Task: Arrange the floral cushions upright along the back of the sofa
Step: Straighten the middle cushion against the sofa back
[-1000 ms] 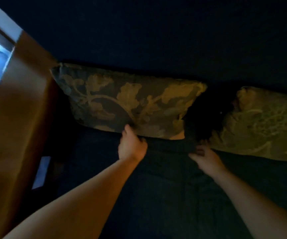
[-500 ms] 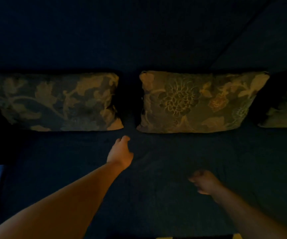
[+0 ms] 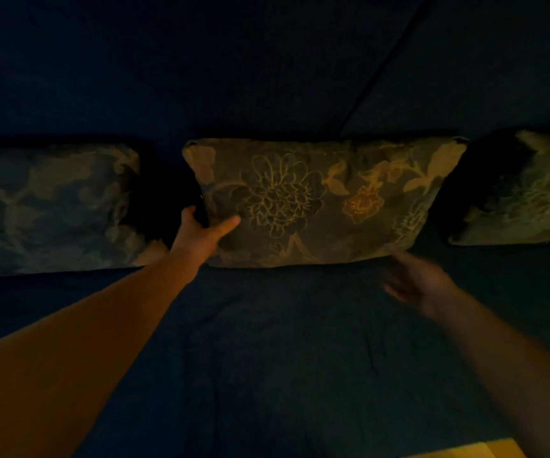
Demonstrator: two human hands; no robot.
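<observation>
The middle floral cushion (image 3: 316,200) leans against the sofa back (image 3: 201,77), long axis running left-right; the left hand (image 3: 201,233) clasps its lower-left edge, thumb across the face, while the blurred, loosely spread right hand (image 3: 412,282) hovers just below its lower-right corner.

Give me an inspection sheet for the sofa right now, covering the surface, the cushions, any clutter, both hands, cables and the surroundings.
Surface: dark blue fabric sofa seat, lightly creased, dim light.
Job's things: middle floral cushion with a large outlined bloom upright against the dark sofa backrest; left floral cushion and right floral cushion also leaning there, gaps between all three.
Clutter: nothing seen.
Hands: left hand grips the middle cushion's left edge, thumb on its front; right hand open, blurred, near its lower right corner, contact unclear.
Cables: nothing seen.
Surroundings: pale yellowish patch at the bottom edge; otherwise too dark to tell.
</observation>
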